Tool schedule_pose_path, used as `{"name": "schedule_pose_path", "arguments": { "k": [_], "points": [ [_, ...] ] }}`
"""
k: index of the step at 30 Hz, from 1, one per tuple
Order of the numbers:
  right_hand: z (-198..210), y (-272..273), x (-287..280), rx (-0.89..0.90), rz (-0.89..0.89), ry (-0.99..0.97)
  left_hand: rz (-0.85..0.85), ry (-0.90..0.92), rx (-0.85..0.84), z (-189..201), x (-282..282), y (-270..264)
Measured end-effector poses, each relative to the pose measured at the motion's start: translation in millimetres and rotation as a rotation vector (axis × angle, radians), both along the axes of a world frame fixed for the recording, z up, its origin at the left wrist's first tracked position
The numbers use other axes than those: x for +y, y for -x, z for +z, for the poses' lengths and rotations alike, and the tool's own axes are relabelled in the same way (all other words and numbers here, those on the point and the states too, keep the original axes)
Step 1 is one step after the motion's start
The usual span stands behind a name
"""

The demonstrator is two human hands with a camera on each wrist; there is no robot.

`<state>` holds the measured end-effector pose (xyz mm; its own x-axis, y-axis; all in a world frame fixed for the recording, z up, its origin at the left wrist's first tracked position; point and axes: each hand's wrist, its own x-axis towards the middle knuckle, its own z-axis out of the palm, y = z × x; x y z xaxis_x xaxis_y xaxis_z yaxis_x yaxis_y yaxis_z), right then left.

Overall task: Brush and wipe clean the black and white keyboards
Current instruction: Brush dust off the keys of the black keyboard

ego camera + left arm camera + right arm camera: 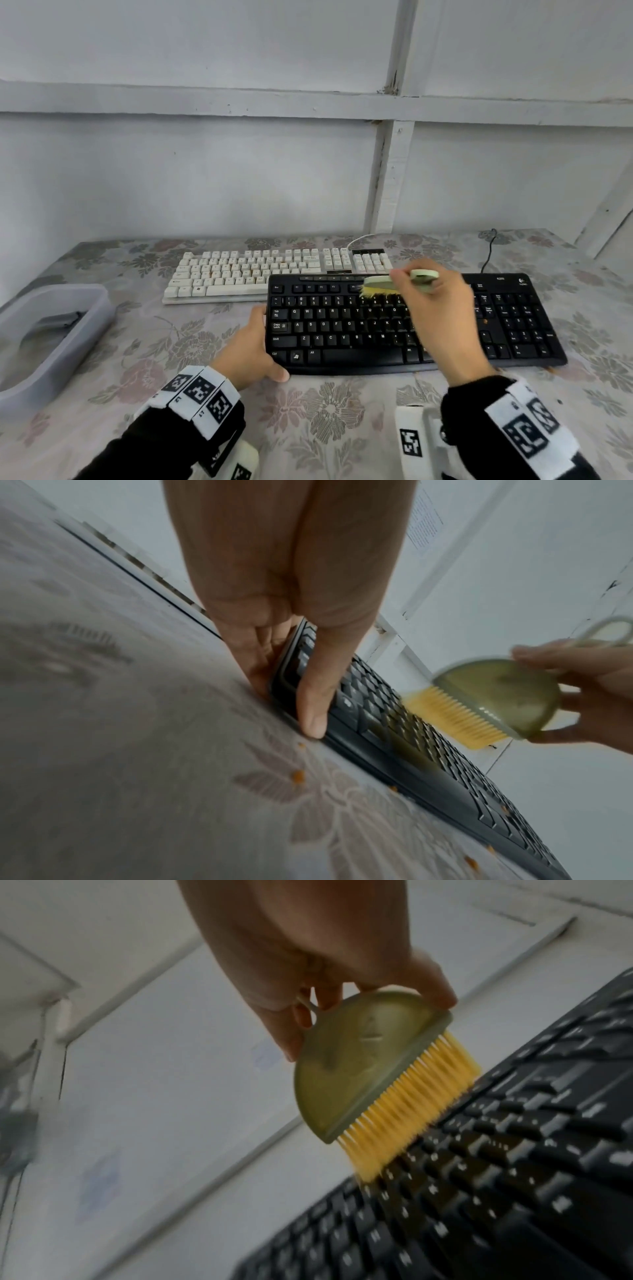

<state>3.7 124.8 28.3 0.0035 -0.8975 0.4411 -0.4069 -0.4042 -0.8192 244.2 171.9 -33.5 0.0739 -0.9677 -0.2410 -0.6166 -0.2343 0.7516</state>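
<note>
The right hand (440, 315) hovered over the middle of the flat black plastic keyboard (342, 332), wrist raised, fingers and thumb pinching the pale green half-round plastic brush with yellow bristles (380, 287). The bristles pointed down onto the upper key rows. The left hand (250, 346) lay at the keyboard's left end, fingers held together along its left edge and the thumb pressed at the near left corner, bracing it on the floral-patterned tablecloth (325, 421). Both wrists wore black sleeves with white bands printed with square markers.

The cream-white plastic keyboard (246, 270) lay just behind the black one, further left, its near right part touching or overlapped by the black keyboard's back edge; which of the two could not be told.

A translucent grey plastic tub (92, 318) stood at the table's left side, well apart from both keyboards. Something dark lay in it, too indistinct to identify.

The left wrist view showed small orange crumbs (298, 776) scattered on the cloth along the black keyboard's near edge, hardly noticeable from the head camera. The right wrist view showed a thin loop on the brush's curved back (310, 1005) with a finger beside it, and the bristle tips (411, 1104) touching the keys.
</note>
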Motion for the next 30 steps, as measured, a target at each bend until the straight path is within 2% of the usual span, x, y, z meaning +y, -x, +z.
{"name": "schedule_pose_path", "arguments": {
  "k": [3,5,8,11,13,17,19,21,23,25,28,30],
  "points": [
    [8.5,11.7,-0.4,-0.193,0.1,-0.035,0.005,-0.004,-0.006,-0.8,-0.1,0.3],
    [3.6,17.2,-6.1,-0.249,0.137,-0.09,0.016,0.002,0.003,-1.7,0.1,0.5],
    [-5.3,42.0,-15.2,-0.211,0.087,-0.111,0.02,0.004,0.018,-2.3,0.6,0.5],
    [-1.1,79.3,-20.1,-0.087,-0.029,-0.027,0.023,0.005,0.023,-3.2,0.2,-0.3],
    [4.3,96.2,-22.9,-0.118,-0.095,0.014,0.023,0.007,0.022,-4.7,-0.2,-0.3],
    [8.7,92.0,-22.9,-0.261,0.1,-0.041,0.016,0.006,0.028,-5.3,-0.2,-0.5],
    [2.2,90.0,-26.0,-0.259,0.163,-0.095,0.011,0.006,0.037,-5.4,0.0,-0.9],
    [-5.0,97.5,-32.0,-0.193,0.111,-0.099,0.011,0.007,0.042,-5.2,0.2,-1.6],
    [-8.2,113.6,-38.0,-0.126,-0.027,-0.062,0.015,0.006,0.039,-4.6,0.0,-1.6],
    [-4.8,125.5,-39.7,-0.14,-0.086,-0.026,0.017,0.003,0.033,-3.7,-0.1,-1.2],
    [3.7,123.7,-35.1,-0.333,0.114,-0.079,0.02,-0.004,0.038,-3.0,0.0,-0.8],
    [3.4,123.6,-36.2,-0.341,0.154,-0.132,0.023,-0.001,0.034,-2.5,-0.2,0.3]
  ]
}}
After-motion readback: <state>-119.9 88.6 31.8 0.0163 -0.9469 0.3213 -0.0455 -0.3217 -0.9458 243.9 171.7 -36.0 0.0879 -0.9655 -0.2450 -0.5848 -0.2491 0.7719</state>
